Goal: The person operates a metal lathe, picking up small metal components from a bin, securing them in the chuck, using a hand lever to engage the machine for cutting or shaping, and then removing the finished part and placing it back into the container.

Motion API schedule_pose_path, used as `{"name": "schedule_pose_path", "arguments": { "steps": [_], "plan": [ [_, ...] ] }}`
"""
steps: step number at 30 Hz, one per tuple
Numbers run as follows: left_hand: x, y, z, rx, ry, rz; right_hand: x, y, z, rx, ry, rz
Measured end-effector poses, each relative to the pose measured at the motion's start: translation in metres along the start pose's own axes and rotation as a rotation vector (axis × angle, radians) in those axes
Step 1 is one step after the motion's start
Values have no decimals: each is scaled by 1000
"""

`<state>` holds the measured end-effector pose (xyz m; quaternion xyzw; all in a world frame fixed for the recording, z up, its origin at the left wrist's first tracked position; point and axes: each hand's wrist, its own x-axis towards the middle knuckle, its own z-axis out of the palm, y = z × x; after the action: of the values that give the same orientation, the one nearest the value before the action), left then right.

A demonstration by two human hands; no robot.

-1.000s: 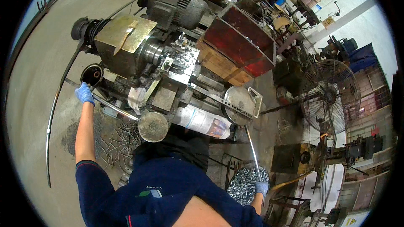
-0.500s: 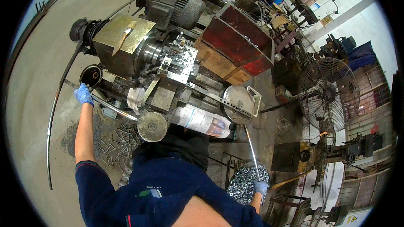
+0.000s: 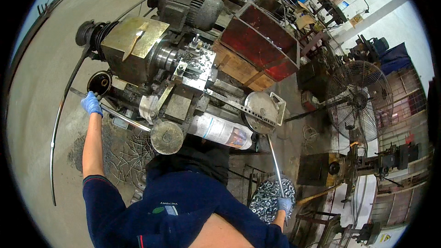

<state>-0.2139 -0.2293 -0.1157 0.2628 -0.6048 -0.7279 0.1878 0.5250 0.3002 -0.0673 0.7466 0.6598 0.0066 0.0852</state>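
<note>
My left hand point(image 3: 92, 104), in a blue glove, is closed around a metal lever bar point(image 3: 127, 120) that runs to a round metal disc point(image 3: 166, 138) on the machine's front. My gloved right hand point(image 3: 284, 204) grips the lower part of a long steel lever point(image 3: 275, 163), which slants up to a round plate point(image 3: 255, 105) at the machine's right end. Between them, the bright spindle point(image 3: 166, 59) faces a slide point(image 3: 196, 69) strewn with metal chips. Beside my right hand, a round container holds many small metal parts point(image 3: 264, 200).
A brush point(image 3: 132, 46) lies on the headstock box point(image 3: 115, 41), with a motor point(image 3: 193, 9) behind. A red open box point(image 3: 262, 36) rests on wood beyond the slide. A large fan point(image 3: 359, 101) stands at right. Scrap rods point(image 3: 133, 158) litter the floor at left.
</note>
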Motion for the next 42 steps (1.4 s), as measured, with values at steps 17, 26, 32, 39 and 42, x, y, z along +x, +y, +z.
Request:
{"name": "schedule_pose_path", "arguments": {
  "steps": [17, 26, 32, 39, 42],
  "plan": [
    [0, -3, 2, -46, -4, -17, 0, 7, 10, -42, -45, 112],
    [-3, -1, -2, -86, -34, -24, -12, 2, 6, 12, -32, 114],
    [0, -5, -3, -99, -9, -33, -23, -8, -5, 10, 34, 97],
    [2, -7, -6, -99, -6, 15, -29, -54, -22, 45, -26, -59],
    [3, -8, -4, -85, -1, 11, -25, -112, -25, 77, 76, -239]
  ]
}}
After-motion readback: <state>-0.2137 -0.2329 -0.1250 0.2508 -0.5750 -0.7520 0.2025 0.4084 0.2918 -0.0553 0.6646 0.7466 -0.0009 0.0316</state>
